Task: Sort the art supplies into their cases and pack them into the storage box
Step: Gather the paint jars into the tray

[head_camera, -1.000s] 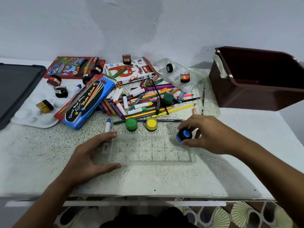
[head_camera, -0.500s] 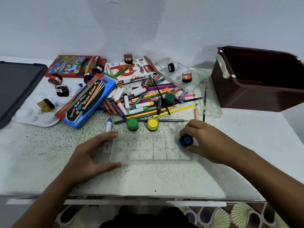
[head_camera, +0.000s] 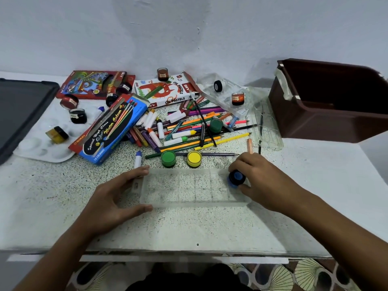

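A clear plastic tray (head_camera: 189,203) with small compartments lies on the speckled table in front of me. My left hand (head_camera: 117,198) rests at its left end, thumb and fingers straight along its sides. My right hand (head_camera: 266,183) pinches a blue paint pot (head_camera: 236,178) and sets it into the tray's far right compartment. A green pot (head_camera: 168,158) and a yellow pot (head_camera: 194,158) stand just behind the tray. The brown storage box (head_camera: 327,114) sits open at the back right.
A heap of pencils, markers and crayons (head_camera: 189,131) lies mid-table. Behind it are a blue watercolour box (head_camera: 109,131), an oil pastels box (head_camera: 165,91) and a red pencil box (head_camera: 94,84). A white palette (head_camera: 37,143) with jars and a dark tablet (head_camera: 19,110) are at the left.
My right hand has lowered the blue pot from just above the tray's right end down into the tray. My left hand has stayed at the tray's left end.
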`<state>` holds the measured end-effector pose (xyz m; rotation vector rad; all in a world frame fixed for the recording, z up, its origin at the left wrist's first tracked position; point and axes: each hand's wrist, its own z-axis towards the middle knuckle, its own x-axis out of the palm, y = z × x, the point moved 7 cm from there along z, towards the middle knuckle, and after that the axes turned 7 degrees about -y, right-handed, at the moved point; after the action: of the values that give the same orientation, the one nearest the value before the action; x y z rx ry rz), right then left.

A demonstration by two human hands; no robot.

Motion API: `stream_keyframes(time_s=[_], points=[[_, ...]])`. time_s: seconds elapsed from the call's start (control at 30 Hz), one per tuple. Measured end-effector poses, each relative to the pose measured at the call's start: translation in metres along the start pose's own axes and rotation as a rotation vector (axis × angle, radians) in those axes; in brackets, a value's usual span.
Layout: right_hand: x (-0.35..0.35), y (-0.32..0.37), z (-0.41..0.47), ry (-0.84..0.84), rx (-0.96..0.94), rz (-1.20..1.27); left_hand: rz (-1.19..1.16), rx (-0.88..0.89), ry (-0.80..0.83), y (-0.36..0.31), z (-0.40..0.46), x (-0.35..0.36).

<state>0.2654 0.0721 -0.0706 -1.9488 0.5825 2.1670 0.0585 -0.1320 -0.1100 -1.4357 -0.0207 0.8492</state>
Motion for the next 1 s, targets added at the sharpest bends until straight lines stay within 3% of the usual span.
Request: stream_keyframes(time_s=[0.17,0.3,0.4,0.5,1.0], points=[[-0.001,-0.003,0.002,0.04,0.04,0.064,-0.03,-0.014,0.006,0.001,0.0,0.001],[-0.01,-0.015,0.018,0.172,0.108,0.204,-0.029,-0.012,0.001,0.002,0.0,0.001],[-0.032,-0.036,0.05,0.02,0.194,0.261,-0.066,-0.022,0.0,0.003,0.0,0.0],[-0.041,-0.049,0.081,-0.093,0.205,0.166,-0.089,-0.028,0.014,0.005,0.0,-0.001],[-0.003,-0.032,0.138,0.017,0.069,-0.103,-0.158,-0.049,0.039,0.012,0.0,0.0]])
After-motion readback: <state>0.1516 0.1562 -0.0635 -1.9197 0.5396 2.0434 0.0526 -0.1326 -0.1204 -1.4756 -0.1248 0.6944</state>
